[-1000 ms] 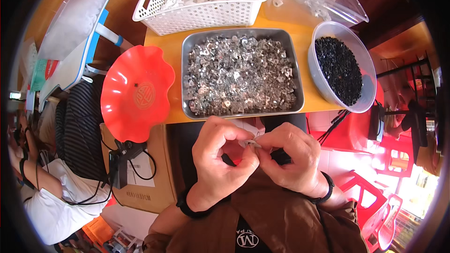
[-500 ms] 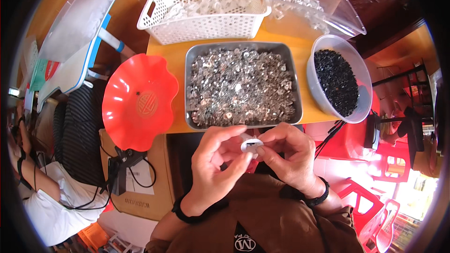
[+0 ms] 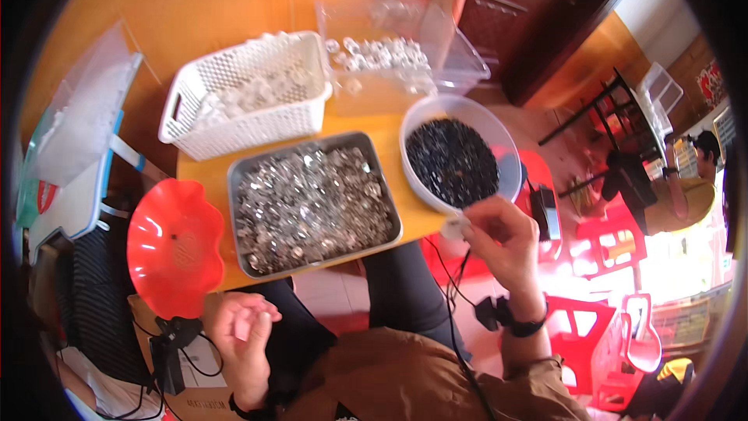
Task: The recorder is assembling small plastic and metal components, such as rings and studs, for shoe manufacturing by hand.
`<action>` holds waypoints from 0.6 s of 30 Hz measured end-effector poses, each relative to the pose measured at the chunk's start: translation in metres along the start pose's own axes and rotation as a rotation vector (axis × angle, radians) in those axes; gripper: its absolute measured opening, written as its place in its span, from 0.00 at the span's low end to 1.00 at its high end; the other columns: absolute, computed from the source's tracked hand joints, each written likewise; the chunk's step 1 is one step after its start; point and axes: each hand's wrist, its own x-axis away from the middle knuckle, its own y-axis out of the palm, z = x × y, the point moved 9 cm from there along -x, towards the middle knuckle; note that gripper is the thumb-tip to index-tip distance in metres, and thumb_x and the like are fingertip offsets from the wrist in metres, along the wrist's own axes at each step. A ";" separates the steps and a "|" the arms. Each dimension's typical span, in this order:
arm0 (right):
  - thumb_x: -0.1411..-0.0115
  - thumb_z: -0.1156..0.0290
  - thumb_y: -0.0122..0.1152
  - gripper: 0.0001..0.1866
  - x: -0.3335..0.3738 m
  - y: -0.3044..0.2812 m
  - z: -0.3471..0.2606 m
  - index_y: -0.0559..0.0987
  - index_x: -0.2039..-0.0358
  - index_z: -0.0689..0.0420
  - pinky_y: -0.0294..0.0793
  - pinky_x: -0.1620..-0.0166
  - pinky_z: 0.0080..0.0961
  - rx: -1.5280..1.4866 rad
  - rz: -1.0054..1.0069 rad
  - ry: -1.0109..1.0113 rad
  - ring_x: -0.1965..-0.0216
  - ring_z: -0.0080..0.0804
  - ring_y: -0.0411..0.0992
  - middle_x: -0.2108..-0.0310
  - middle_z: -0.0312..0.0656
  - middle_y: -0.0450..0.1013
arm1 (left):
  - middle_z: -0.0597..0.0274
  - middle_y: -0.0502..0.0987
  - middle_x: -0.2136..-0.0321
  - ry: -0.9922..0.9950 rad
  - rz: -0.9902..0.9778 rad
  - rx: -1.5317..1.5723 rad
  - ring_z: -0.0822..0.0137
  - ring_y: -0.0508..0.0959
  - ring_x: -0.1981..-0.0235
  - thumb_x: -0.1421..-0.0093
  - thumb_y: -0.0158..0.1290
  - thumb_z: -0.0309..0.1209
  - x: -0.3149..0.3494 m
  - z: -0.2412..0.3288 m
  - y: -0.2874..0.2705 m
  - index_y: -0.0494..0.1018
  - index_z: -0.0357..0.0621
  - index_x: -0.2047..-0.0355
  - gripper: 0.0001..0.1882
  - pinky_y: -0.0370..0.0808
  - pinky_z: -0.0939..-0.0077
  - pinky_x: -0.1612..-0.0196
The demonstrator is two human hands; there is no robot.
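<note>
Right hand [image 3: 502, 242] pinches a small white piece [image 3: 452, 228] between thumb and fingertips, just off the near rim of a round clear tub [image 3: 508, 165] of black bits [image 3: 452, 160]; whether piece and rim touch, cannot tell. Left hand [image 3: 243, 335] lower and well apart, palm partly upturned, fingers loosely curled, thumb apart, apparently holding nothing. Main risk, in the observer's judgement: the grip takes in only the edge of the piece, so a small slip could drop it among the black bits ahead of the right hand or to the floor below. A knuckle catching the rim might jolt the tub and spill some. Black cable [image 3: 450, 300] hangs below the right hand, near the wrist; a sideways sweep could snag it. Red dish [image 3: 175, 253] sits just beyond the left hand, reaching past the table corner, its support not clear; a careless lift of that hand could knock it. Metal tray [image 3: 326, 257] of shiny pieces lies ahead of and between the hands, less exposed. The white piece itself: pale, small, apparently smooth, partly covered by the fingertips; blurred, so any slot or hole cannot be made out
</note>
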 end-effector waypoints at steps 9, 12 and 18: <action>0.51 0.78 0.57 0.05 -0.102 0.040 -0.059 0.80 0.73 0.60 0.72 0.71 0.27 0.531 -0.395 -0.463 0.75 0.34 0.74 0.75 0.43 0.75 | 0.60 0.72 0.66 -0.059 -0.379 -0.009 0.72 0.76 0.65 0.49 0.60 0.18 0.018 0.001 0.031 0.74 0.34 0.64 0.11 0.75 0.80 0.61; 0.48 0.78 0.55 0.09 -0.183 -0.008 -0.048 0.79 0.66 0.63 0.73 0.69 0.22 0.575 0.076 -0.380 0.69 0.26 0.75 0.69 0.42 0.76 | 0.57 0.73 0.67 0.184 -0.457 -0.171 0.65 0.77 0.65 0.53 0.61 0.15 0.012 0.040 0.033 0.73 0.33 0.66 0.13 0.76 0.74 0.62; 0.49 0.79 0.58 0.15 -0.136 0.026 -0.088 0.77 0.59 0.62 0.76 0.63 0.22 0.431 0.047 -0.564 0.65 0.24 0.75 0.65 0.44 0.75 | 0.61 0.65 0.72 0.659 0.193 0.389 0.68 0.70 0.74 0.43 0.54 0.36 0.050 0.152 -0.017 0.63 0.46 0.75 0.12 0.68 0.77 0.78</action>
